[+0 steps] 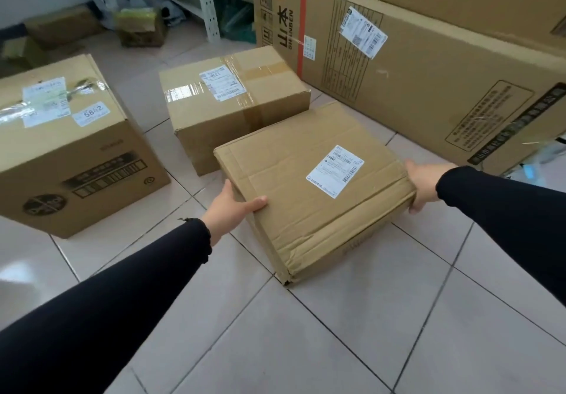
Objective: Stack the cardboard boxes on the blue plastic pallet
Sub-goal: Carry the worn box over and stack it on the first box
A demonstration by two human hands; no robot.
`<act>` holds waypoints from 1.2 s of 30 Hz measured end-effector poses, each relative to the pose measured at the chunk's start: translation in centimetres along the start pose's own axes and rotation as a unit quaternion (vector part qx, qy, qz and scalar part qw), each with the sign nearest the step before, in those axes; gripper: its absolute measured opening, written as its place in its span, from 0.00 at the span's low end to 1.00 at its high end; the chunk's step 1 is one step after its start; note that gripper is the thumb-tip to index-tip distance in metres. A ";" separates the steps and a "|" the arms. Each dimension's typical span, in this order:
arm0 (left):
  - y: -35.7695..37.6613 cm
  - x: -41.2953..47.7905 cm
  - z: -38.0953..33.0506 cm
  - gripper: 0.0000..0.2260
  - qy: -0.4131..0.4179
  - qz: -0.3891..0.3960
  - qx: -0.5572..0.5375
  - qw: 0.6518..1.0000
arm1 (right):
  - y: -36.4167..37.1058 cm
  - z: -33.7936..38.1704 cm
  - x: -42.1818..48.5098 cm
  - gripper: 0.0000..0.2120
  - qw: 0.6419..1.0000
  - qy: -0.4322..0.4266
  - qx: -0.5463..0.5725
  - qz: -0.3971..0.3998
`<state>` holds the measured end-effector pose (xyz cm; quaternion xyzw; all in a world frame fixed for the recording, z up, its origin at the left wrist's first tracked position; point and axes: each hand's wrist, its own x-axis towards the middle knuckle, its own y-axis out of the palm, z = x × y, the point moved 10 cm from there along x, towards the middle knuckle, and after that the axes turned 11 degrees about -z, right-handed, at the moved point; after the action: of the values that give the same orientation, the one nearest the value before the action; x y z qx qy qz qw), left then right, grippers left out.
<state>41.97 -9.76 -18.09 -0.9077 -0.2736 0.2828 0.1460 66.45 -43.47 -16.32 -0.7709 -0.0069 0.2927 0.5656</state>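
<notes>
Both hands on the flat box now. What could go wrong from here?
1. The flat box is creased and its near corner looks split, so it may sag or tear when lifted.
2. The left hand and right hand press on its side edges, nothing visibly under it; it could slip.
3. The taped box sits close behind, and the blue pallet is out of view, so the carry path cannot be judged.
</notes>
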 end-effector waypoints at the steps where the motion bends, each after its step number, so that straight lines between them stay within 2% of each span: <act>1: 0.4 0.3 0.3 0.43 -0.007 0.006 -0.032 0.999 | 0.0 0.3 0.1 0.50 1.000 -0.002 0.011 -0.003; 6: 0.8 -0.1 1.5 0.44 -0.031 0.008 -0.151 0.988 | -1.0 2.3 -0.4 0.42 0.999 -0.037 0.027 -0.020; 9: -0.6 -1.7 1.8 0.43 -0.016 0.005 -0.165 0.986 | -1.5 3.2 -1.9 0.37 0.998 -0.061 0.010 -0.018; 15: -7.7 -7.0 0.5 0.39 0.025 -0.021 -0.181 0.983 | -6.3 7.2 -7.6 0.36 0.992 -0.116 0.025 -0.054; 24: -25.4 -16.4 -5.5 0.28 0.095 -0.111 -0.186 0.971 | -21.0 16.0 -17.9 0.38 0.972 -0.184 0.049 -0.139; 27: -32.8 -19.3 -6.9 0.34 0.125 -0.156 -0.182 0.963 | -26.1 20.6 -21.2 0.39 0.958 -0.220 0.077 -0.168; 30: -40.8 -21.6 -6.8 0.43 0.135 -0.210 -0.179 0.952 | -30.4 26.3 -23.8 0.44 0.938 -0.262 0.095 -0.205; 32: -46.2 -23.2 -5.7 0.45 0.136 -0.248 -0.176 0.943 | -32.7 30.6 -25.7 0.46 0.923 -0.292 0.112 -0.224; 36: -56.0 -26.1 -1.9 0.34 0.129 -0.312 -0.200 0.920 | -35.4 39.9 -29.3 0.46 0.890 -0.351 0.148 -0.251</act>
<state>1.93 20.12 18.26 -0.8152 -0.5725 0.0431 0.0763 35.21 -6.06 20.14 -0.4976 -0.3546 0.3905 0.6886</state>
